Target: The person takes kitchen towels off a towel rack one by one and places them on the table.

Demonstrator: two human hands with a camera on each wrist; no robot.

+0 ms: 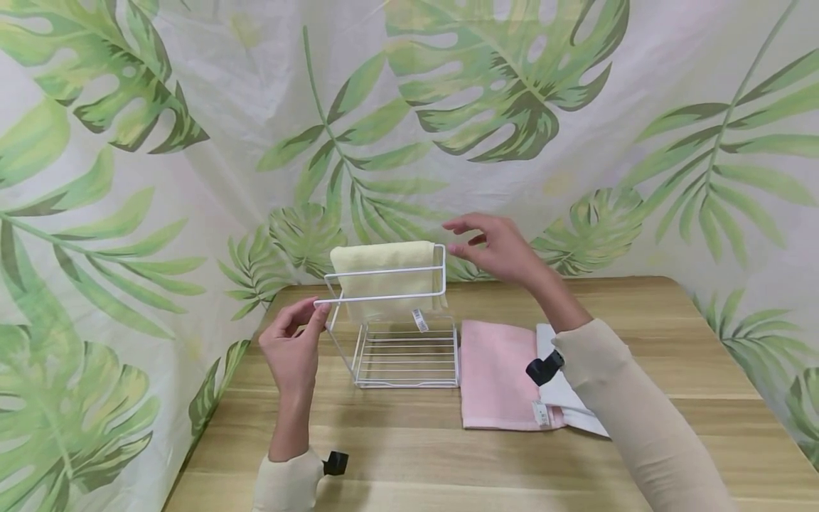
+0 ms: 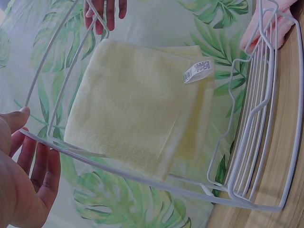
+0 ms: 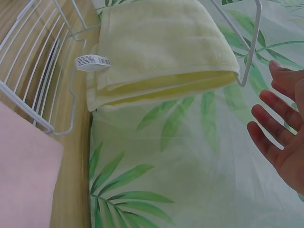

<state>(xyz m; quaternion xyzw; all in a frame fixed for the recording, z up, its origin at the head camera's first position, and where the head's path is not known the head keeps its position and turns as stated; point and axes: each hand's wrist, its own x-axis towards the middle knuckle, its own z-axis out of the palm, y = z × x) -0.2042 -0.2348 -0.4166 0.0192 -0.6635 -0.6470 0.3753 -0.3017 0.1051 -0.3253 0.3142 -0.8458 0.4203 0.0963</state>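
Over the back top rail of a white wire rack hangs a folded yellow towel, and from where I stand what matters is how it lies between the two hands. Its top fold runs sideways along the rail, left to right, the cloth dropping behind the forward bars, with a white label sticking out near its lower edge. The left hand is clamped on the rack, thumb and fingers pinching the left end of the front rail; from there the towel lies to the right and farther from the person. The right hand is out past the rack's other end, fingers loosely apart with nothing between them and a small gap to the rail's corner; the towel lies to its left, about level with it. I'd judge the right hand nearer the top fold and better lined up with its length, while the left has hold of what bears it. Down on the wooden table, a pink towel lies just beside the rack's right side, with a white cloth to its right, part hidden by the sleeve.
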